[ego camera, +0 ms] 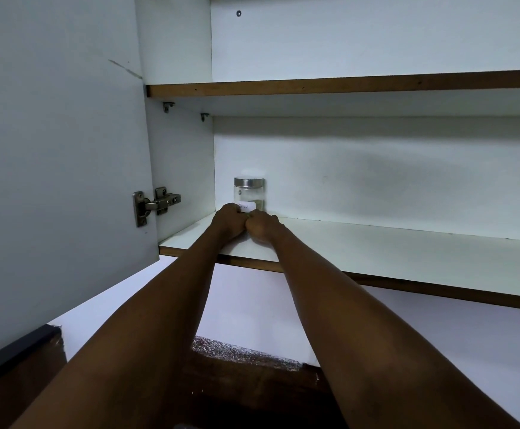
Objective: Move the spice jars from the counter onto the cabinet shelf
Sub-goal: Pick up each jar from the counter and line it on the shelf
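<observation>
A clear glass spice jar [249, 190] with a silver lid and a white label stands upright at the back left of the lower cabinet shelf [391, 252]. Both my arms reach up to it. My left hand [228, 219] and my right hand [264, 226] meet knuckle to knuckle in front of the jar's base, fingers curled round its lower part. The hands hide the jar's bottom. No other jar is in view.
The white cabinet door [60, 156] stands open at the left, with its metal hinge [156, 203] beside the jar. An upper shelf [345, 85] runs above. The lower shelf stretches bare to the right. A speckled counter edge [240, 354] shows below.
</observation>
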Demonstrator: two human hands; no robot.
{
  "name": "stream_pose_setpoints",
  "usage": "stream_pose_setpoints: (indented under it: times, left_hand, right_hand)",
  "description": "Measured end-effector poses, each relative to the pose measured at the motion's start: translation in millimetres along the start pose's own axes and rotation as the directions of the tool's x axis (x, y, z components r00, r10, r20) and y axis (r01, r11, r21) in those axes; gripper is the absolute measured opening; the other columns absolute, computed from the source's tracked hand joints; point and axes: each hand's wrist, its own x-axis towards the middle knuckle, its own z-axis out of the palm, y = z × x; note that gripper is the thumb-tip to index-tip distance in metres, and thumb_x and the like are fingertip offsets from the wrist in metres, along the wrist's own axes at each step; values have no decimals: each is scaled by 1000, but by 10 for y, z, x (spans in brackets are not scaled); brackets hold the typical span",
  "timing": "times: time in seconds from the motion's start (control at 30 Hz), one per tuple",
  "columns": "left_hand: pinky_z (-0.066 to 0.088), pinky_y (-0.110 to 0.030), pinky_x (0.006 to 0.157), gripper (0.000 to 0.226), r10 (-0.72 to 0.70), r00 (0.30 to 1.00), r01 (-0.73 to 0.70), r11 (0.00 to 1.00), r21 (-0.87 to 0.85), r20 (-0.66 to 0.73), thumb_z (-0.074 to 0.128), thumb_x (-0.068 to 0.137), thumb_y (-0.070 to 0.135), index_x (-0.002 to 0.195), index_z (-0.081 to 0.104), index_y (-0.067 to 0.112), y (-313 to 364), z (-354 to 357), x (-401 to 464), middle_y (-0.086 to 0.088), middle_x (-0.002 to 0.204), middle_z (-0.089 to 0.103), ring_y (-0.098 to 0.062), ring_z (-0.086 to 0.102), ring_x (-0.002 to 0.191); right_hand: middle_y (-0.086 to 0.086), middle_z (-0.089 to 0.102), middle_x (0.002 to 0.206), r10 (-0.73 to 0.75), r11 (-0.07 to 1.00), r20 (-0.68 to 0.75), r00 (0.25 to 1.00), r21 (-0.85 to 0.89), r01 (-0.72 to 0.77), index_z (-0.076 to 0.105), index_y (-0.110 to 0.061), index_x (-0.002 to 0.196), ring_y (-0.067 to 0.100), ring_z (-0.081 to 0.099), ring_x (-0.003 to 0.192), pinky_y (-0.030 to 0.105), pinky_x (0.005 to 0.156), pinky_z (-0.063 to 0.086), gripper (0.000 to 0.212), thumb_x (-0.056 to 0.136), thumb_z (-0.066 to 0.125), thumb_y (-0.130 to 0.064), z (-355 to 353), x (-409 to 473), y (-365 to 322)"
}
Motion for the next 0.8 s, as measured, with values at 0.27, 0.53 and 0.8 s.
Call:
stream_pose_setpoints:
  times: [0.27, 0.53, 0.8]
  left_hand:
    - [40, -30, 72, 40, -25, 999, 25, 1000, -14, -26, 60, 84, 31, 90, 70, -7, 46, -6, -77, -22, 95, 70, -25, 57, 82]
    - [48, -33, 84, 27, 131, 971, -103, 984, 145, -201, 62, 98, 24, 103, 70, 0, 36, 32, -109, -16, 107, 73, -31, 67, 103]
    - [49, -39, 84, 22, 215, 975, -213, 870, 445, 46, 55, 98, 12, 108, 69, -2, 208, -5, -813, -19, 112, 72, -37, 67, 105]
  right_hand:
    - [16, 52, 145, -26, 1000, -59, 998, 11, 27, 49, -22, 143, 36, 48, 136, 47, 112, 41, 49, 97, 37, -34, -26, -125, 15]
    - [13, 65, 124, -147, 978, -310, 939, -186, 91, 52, -12, 131, 33, 61, 120, 43, 95, 48, 36, 95, 53, -17, 79, -311, -68]
    - [13, 67, 113, -224, 967, -284, 932, -186, 175, 60, -8, 121, 32, 67, 104, 36, 77, 48, 26, 99, 47, -14, -35, -987, 31]
